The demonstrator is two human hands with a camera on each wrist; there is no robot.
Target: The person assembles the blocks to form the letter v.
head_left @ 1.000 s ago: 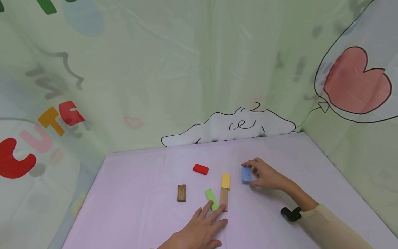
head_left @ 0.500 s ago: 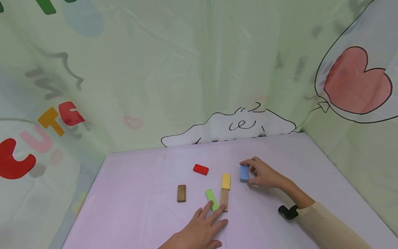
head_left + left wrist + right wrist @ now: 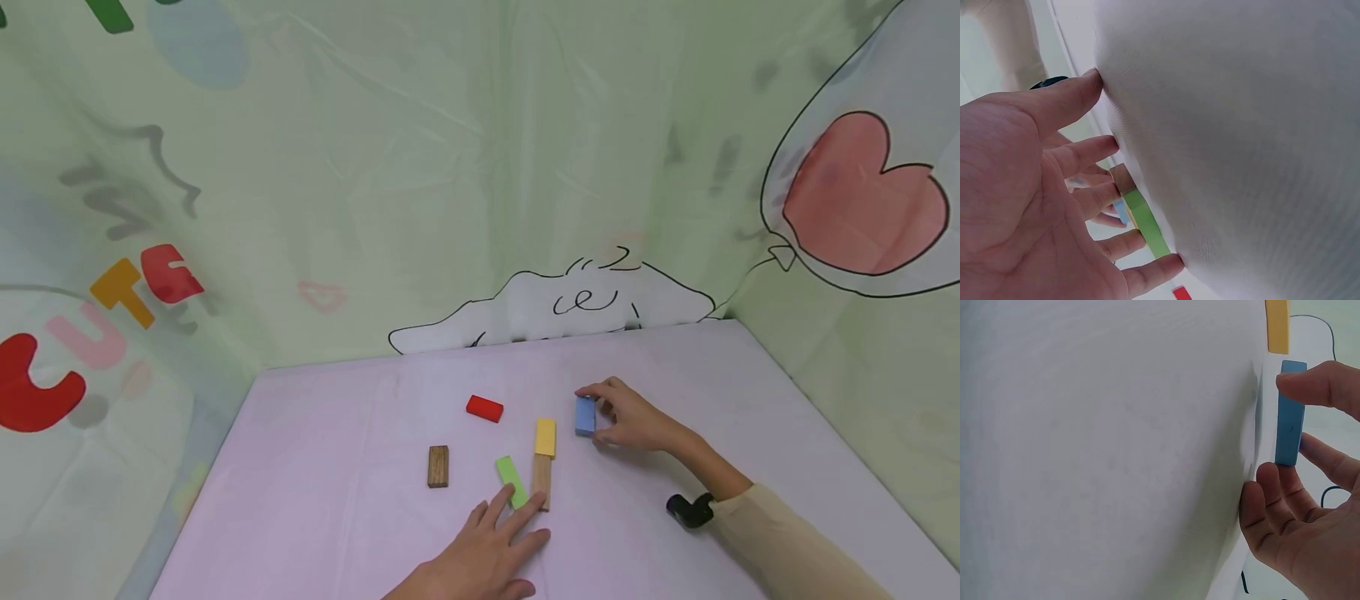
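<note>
My right hand (image 3: 637,421) pinches a blue block (image 3: 585,417) between thumb and fingers, right of the yellow block (image 3: 545,437). In the right wrist view the thumb lies across the face of that blue block (image 3: 1290,428); whether it touches the cloth is hard to tell. The yellow block meets the far end of a light wooden block (image 3: 541,475), forming a line. With fingers spread, my left hand (image 3: 480,554) rests on the cloth, fingertips at the near ends of the light wooden block and a slanted green block (image 3: 507,471).
A red block (image 3: 484,408) lies behind and left of the yellow one. Farther left is a dark wooden block (image 3: 438,466). The pale cloth-covered table (image 3: 322,500) meets printed curtains (image 3: 375,167) at its back and sides. A black band (image 3: 690,511) sits by the right sleeve.
My right hand has shifted slightly left with the blue block, bringing it nearer the yellow block. The left hand and the other blocks stay where they were.
</note>
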